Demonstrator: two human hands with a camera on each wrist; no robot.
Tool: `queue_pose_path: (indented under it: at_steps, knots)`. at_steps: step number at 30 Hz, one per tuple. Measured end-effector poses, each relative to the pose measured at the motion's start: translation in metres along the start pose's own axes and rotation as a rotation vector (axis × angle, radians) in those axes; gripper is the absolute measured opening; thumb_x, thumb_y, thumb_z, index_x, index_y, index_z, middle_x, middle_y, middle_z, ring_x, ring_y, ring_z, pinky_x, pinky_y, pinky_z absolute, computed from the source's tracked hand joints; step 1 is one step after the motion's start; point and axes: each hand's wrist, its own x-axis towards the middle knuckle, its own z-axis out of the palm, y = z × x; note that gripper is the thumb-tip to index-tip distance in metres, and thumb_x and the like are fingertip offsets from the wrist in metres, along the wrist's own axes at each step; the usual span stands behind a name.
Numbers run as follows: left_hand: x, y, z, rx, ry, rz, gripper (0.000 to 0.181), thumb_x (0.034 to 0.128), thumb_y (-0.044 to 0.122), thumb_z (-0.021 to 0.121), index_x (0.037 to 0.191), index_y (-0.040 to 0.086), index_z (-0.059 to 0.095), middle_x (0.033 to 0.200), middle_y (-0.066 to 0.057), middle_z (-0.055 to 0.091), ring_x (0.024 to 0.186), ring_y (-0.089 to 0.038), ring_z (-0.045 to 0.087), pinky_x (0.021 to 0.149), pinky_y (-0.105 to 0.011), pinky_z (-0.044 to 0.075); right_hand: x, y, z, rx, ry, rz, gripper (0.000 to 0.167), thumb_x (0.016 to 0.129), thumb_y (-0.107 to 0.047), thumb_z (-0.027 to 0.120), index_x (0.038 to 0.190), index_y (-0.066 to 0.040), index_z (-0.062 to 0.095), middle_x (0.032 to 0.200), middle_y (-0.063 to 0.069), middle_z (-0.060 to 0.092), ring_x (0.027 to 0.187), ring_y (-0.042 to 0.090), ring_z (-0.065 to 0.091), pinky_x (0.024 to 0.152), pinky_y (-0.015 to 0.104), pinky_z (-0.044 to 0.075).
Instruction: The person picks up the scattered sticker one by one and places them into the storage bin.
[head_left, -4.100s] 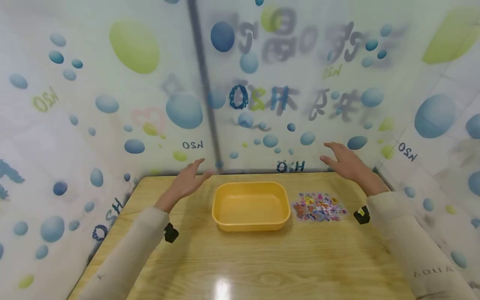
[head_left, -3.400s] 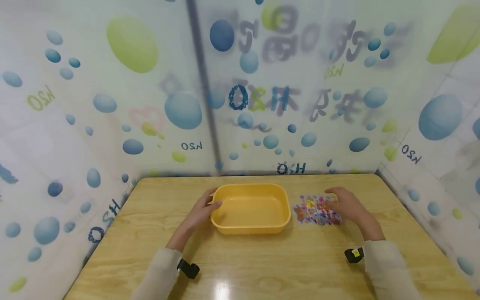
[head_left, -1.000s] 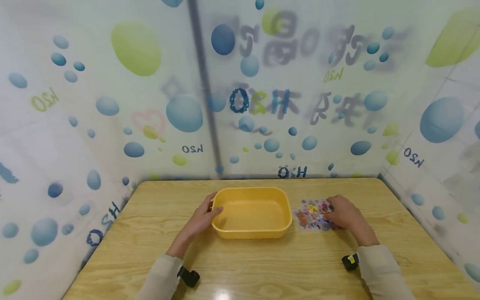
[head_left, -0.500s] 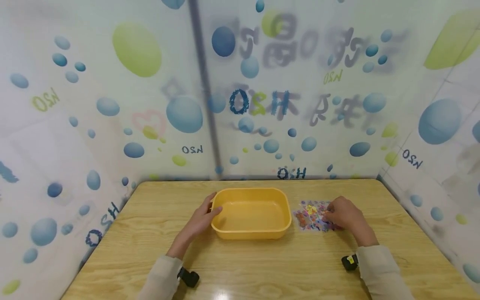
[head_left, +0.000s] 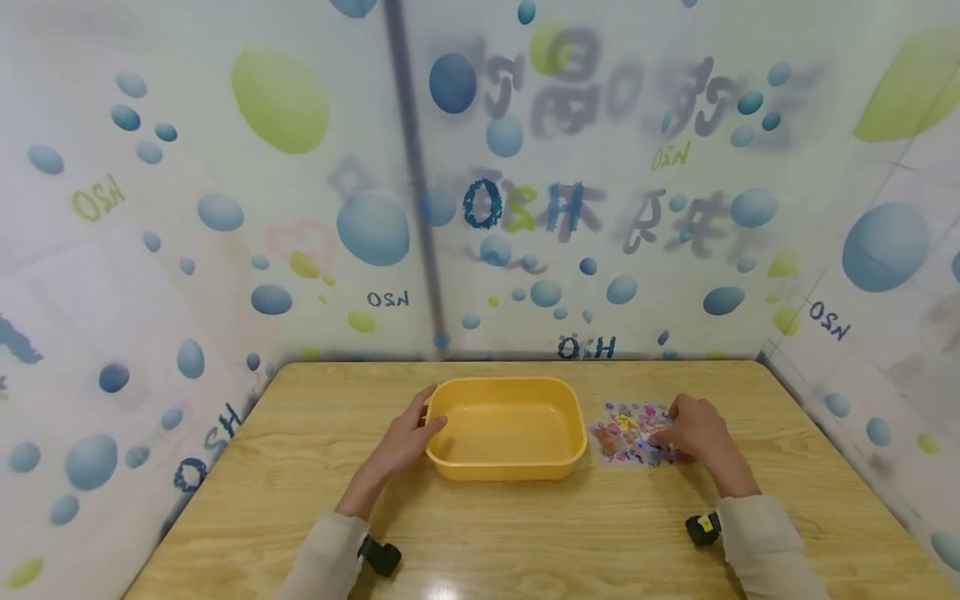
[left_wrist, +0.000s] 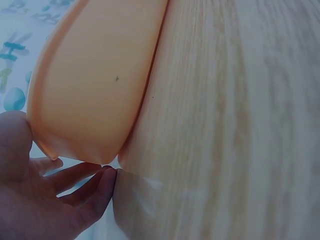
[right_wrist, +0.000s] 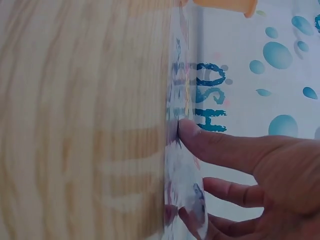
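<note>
A yellow plastic basin [head_left: 506, 433] sits near the middle of the wooden table. My left hand [head_left: 405, 435] grips its left end, the thumb over the rim and the fingers outside; the left wrist view shows those fingers low against the basin's end wall [left_wrist: 95, 80]. Just right of the basin lies a clear sheet of colourful stickers [head_left: 626, 437]. My right hand [head_left: 699, 433] pinches the sheet's right part. In the right wrist view, the sheet [right_wrist: 192, 187] bulges up off the table between the thumb and fingers. The right hand covers the sheet's right end in the head view.
The wooden table [head_left: 480, 533] ends at a patterned wall [head_left: 510, 275] with blue and green bubble prints. Similar walls rise at both sides. A small black camera [head_left: 381, 557] sits at my left wrist, and another black camera [head_left: 702, 528] at my right.
Both hands were raised and apart from everything at first. They came down, the left onto the basin's end and the right onto the sticker sheet. Lately the right fingers shifted slightly on the sheet.
</note>
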Motion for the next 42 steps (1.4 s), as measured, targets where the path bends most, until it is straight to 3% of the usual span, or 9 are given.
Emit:
queue_pose_path:
  at_steps: [5, 10, 16, 22, 31, 37, 42]
  knots:
    - [0.000, 0.003, 0.001, 0.002, 0.001, 0.001, 0.066, 0.1067, 0.025, 0.055, 0.164, 0.011, 0.026, 0.147, -0.029, 0.056, 0.130, -0.039, 0.061, 0.104, -0.050, 0.055, -0.004, 0.000, -0.002, 0.037, 0.020, 0.010, 0.036, 0.084, -0.019, 0.084, 0.091, 0.003, 0.057, 0.079, 0.012, 0.055, 0.065, 0.021, 0.053, 0.055, 0.030, 0.045]
    - [0.000, 0.003, 0.002, -0.002, -0.001, -0.003, 0.065, 0.1070, 0.023, 0.054, 0.164, 0.011, 0.025, 0.147, -0.029, 0.056, 0.130, -0.039, 0.061, 0.103, -0.050, 0.056, -0.001, 0.006, -0.002, 0.082, 0.029, 0.004, 0.021, 0.089, -0.011, 0.077, 0.094, 0.007, 0.067, 0.086, 0.019, 0.065, 0.072, 0.024, 0.057, 0.059, 0.032, 0.051]
    - [0.001, 0.002, 0.002, -0.009, 0.008, -0.005, 0.065, 0.1068, 0.024, 0.054, 0.164, 0.011, 0.026, 0.145, -0.027, 0.058, 0.129, -0.039, 0.062, 0.102, -0.049, 0.057, 0.003, 0.012, -0.006, 0.110, 0.079, -0.049, 0.023, 0.094, -0.006, 0.065, 0.108, 0.011, 0.072, 0.114, 0.034, 0.068, 0.087, 0.032, 0.060, 0.071, 0.038, 0.055]
    - [0.002, 0.000, 0.001, 0.006, 0.015, 0.002, 0.064, 0.1063, 0.022, 0.054, 0.164, 0.012, 0.027, 0.144, -0.028, 0.058, 0.126, -0.037, 0.063, 0.099, -0.047, 0.057, 0.001, 0.019, -0.013, 0.220, 0.118, -0.087, 0.028, 0.097, -0.008, 0.061, 0.116, 0.011, 0.072, 0.114, 0.032, 0.071, 0.075, 0.021, 0.064, 0.061, 0.030, 0.052]
    - [0.002, 0.001, 0.000, 0.052, 0.032, 0.024, 0.066, 0.1021, 0.013, 0.051, 0.163, 0.009, 0.027, 0.143, -0.031, 0.058, 0.125, -0.037, 0.062, 0.102, -0.051, 0.053, -0.002, 0.013, -0.022, 0.270, 0.224, -0.106, 0.027, 0.096, -0.011, 0.068, 0.114, 0.008, 0.074, 0.119, 0.032, 0.070, 0.096, 0.035, 0.066, 0.066, 0.025, 0.051]
    - [0.002, 0.001, 0.001, 0.043, 0.039, 0.022, 0.065, 0.1014, 0.011, 0.051, 0.163, 0.010, 0.029, 0.143, -0.030, 0.058, 0.126, -0.037, 0.062, 0.103, -0.051, 0.053, -0.005, 0.009, -0.025, 0.335, 0.213, -0.106, 0.028, 0.097, -0.010, 0.069, 0.117, 0.010, 0.072, 0.119, 0.032, 0.070, 0.084, 0.017, 0.067, 0.064, 0.022, 0.055]
    - [0.001, 0.001, 0.001, 0.028, 0.026, 0.027, 0.066, 0.1021, 0.012, 0.051, 0.164, 0.010, 0.028, 0.147, -0.032, 0.054, 0.134, -0.043, 0.057, 0.110, -0.058, 0.047, -0.007, 0.005, -0.026, 0.433, 0.196, -0.112, 0.029, 0.099, -0.007, 0.066, 0.121, 0.012, 0.069, 0.113, 0.030, 0.071, 0.074, 0.009, 0.070, 0.069, 0.029, 0.063]
